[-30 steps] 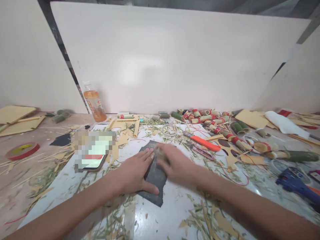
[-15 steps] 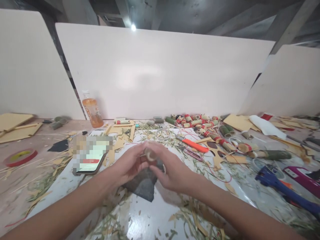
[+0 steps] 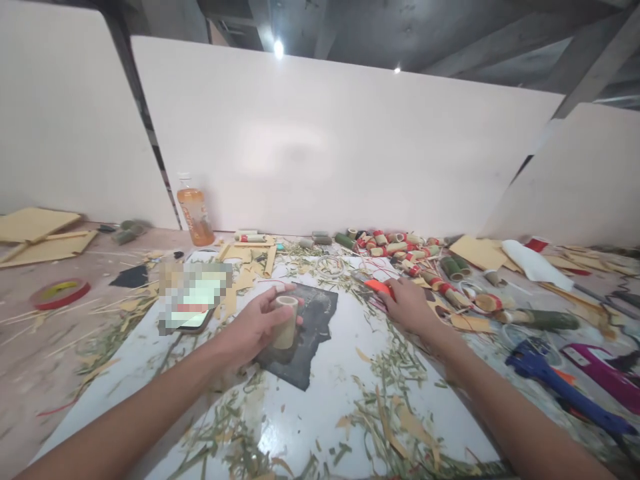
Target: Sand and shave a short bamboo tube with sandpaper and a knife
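My left hand (image 3: 255,325) is closed round a short pale bamboo tube (image 3: 286,323), held upright just above a dark sheet of sandpaper (image 3: 306,331) on the white table (image 3: 325,407). My right hand (image 3: 409,307) has reached to the right and lies over an orange utility knife (image 3: 376,287), its fingers curled on the handle. Only the knife's left end shows past the hand.
A phone (image 3: 193,305) lies left of the sandpaper, an orange drink bottle (image 3: 195,211) stands at the back wall. Several red-wrapped bamboo pieces (image 3: 400,244) are piled at the back right. A blue glue gun (image 3: 560,380) and red tape roll (image 3: 59,293) flank the table. Green shavings cover the surface.
Both hands were pressing on the sandpaper, then lifted the tube together. Now the left hand holds the tube alone and the right hand has moved right onto the orange knife.
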Demonstrator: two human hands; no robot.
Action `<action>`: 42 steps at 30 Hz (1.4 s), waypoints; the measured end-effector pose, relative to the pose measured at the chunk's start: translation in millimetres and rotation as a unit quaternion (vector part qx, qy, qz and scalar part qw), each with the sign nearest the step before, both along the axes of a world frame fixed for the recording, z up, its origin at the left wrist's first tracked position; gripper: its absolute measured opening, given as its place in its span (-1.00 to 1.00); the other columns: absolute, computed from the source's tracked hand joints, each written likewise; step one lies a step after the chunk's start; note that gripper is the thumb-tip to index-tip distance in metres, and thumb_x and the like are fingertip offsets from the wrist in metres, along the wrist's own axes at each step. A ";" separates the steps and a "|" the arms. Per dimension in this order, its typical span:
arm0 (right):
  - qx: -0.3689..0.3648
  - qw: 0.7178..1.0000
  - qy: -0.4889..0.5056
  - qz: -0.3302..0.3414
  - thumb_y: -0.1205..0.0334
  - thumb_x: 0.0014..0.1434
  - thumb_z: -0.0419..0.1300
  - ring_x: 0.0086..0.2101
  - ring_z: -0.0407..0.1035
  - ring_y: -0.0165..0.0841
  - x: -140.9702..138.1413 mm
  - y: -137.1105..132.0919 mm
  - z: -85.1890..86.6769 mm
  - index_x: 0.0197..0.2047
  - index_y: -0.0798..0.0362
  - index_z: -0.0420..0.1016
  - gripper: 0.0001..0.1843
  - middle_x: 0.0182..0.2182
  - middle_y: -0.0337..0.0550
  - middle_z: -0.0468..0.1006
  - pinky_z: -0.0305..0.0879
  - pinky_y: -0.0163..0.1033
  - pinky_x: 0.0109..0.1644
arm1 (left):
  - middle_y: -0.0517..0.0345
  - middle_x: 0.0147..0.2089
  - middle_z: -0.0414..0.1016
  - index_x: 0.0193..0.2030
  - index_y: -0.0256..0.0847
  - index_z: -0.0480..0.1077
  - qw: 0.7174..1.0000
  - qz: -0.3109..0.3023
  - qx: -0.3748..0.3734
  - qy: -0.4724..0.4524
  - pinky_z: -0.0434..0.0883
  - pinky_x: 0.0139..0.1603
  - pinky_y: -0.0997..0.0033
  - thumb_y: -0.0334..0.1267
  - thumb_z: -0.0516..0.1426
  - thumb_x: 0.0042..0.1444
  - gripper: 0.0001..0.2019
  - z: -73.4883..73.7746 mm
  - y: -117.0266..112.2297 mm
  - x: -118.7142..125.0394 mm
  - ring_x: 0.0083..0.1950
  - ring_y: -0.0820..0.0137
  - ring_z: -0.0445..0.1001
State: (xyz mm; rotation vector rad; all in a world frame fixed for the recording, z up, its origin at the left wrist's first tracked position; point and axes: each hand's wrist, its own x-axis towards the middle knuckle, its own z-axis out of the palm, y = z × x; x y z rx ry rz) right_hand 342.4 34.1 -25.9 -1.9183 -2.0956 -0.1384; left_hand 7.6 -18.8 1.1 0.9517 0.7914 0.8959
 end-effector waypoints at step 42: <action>-0.053 0.943 -0.022 0.327 -0.05 0.30 -0.10 -0.61 0.11 -0.40 -96.8 -55.6 8.0 -0.37 0.01 0.22 -0.65 -0.57 -0.24 0.41 -0.19 -0.26 -0.48 | 0.27 -0.63 0.15 -0.57 -0.19 0.21 0.691 -0.041 0.447 0.567 -0.04 -0.47 0.41 0.25 0.10 -0.02 -0.50 -14.3 16.7 6.0 -0.54 0.45 0.08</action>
